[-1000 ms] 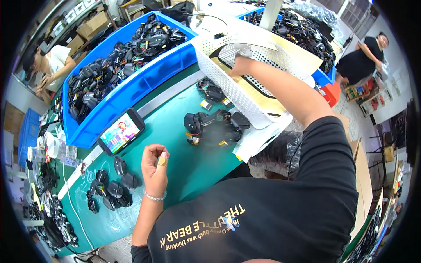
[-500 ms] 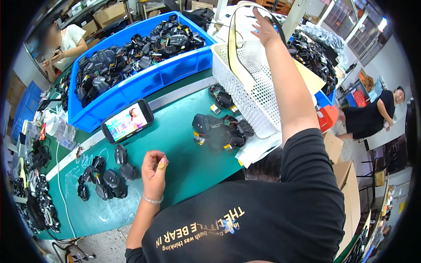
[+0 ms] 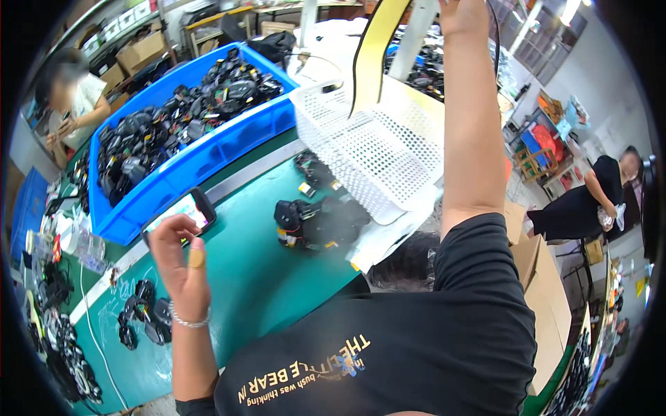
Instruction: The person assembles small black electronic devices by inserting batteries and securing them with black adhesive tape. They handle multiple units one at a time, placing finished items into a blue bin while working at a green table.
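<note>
Yellow black-edged strip (image 3: 372, 55) stands upright, lower end seen against the white perforated basket (image 3: 347, 166); your right hand (image 3: 466, 15) is raised beside it, grip cannot be told; your left hand (image 3: 182, 267), fingers curled, thumb apart, overlaps the phone (image 3: 203, 208).

The person is working in what is looking like a small assembly workshop: a long green workbench (image 3: 243, 281) is filling the foreground, a big blue bin (image 3: 215, 158) is standing on it, heaped with black plastic parts (image 3: 187, 107), and a white perforated basket (image 3: 388, 149) is sitting nearby. Cardboard boxes (image 3: 143, 54) are stacking up behind, a large carton (image 3: 553, 315) is standing at the right, and a person in a pale top (image 3: 89, 97) is holding something small across the bench.
</note>
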`<state>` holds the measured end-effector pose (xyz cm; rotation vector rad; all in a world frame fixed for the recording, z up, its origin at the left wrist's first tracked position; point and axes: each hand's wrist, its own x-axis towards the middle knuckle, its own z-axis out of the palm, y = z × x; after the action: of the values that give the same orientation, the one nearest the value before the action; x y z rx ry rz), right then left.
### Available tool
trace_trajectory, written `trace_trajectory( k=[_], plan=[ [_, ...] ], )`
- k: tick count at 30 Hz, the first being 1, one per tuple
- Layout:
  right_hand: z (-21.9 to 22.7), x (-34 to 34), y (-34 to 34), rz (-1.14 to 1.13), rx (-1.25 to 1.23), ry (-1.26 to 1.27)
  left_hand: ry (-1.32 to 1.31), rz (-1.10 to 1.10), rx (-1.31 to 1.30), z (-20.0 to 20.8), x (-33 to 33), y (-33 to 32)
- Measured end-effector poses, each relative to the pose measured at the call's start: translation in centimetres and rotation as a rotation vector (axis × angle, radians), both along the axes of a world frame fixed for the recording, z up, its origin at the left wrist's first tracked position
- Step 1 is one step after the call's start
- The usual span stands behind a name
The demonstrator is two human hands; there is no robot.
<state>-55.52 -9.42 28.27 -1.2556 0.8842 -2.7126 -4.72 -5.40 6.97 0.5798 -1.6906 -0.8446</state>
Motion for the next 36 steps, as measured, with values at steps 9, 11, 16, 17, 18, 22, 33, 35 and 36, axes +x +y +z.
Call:
trace_trajectory(
  k=[9, 11, 16, 17, 18, 22, 33, 35, 36],
  plan=[
    [6.1, 5.2, 12.1, -0.995, 0.647, 0.872, -0.016, -0.103, -0.869, 14.6, -13.6, 1.0],
    [2.5, 6.8, 10.4, -0.979, 0.659, 1.129, -0.020, -0.238, -0.763, 16.7, -18.3, 3.1],
    [-6.7, 13.1, 8.8, -0.833, 0.664, 1.664, 0.278, -0.682, -0.040, 10.1, -24.0, 2.0],
    [-9.6, 14.1, 7.8, -0.771, 0.653, 1.662, 0.214, -0.592, 0.048, 7.9, -23.6, 1.7],
    [-11.5, 15.3, 7.1, -0.716, 0.674, 1.670, 0.425, -0.601, 0.335, 6.2, -23.1, 2.0],
    [-15.7, 19.4, 5.6, -0.442, 0.891, 1.192, 0.950, -0.694, 0.971, 1.7, -18.7, 0.9],
    [-10.0, 18.3, 9.0, -0.077, 0.976, 1.344, 0.743, -0.742, 0.977, -3.4, -5.7, 1.6],
    [-8.7, 18.1, 9.4, -0.237, 0.969, 1.467, 0.617, -0.749, 0.892, -4.9, -3.2, 1.5],
    [-8.2, 17.8, 9.4, -0.339, 0.972, 1.524, 0.560, -0.759, 0.852, -5.4, -2.6, 1.6]
  ],
)
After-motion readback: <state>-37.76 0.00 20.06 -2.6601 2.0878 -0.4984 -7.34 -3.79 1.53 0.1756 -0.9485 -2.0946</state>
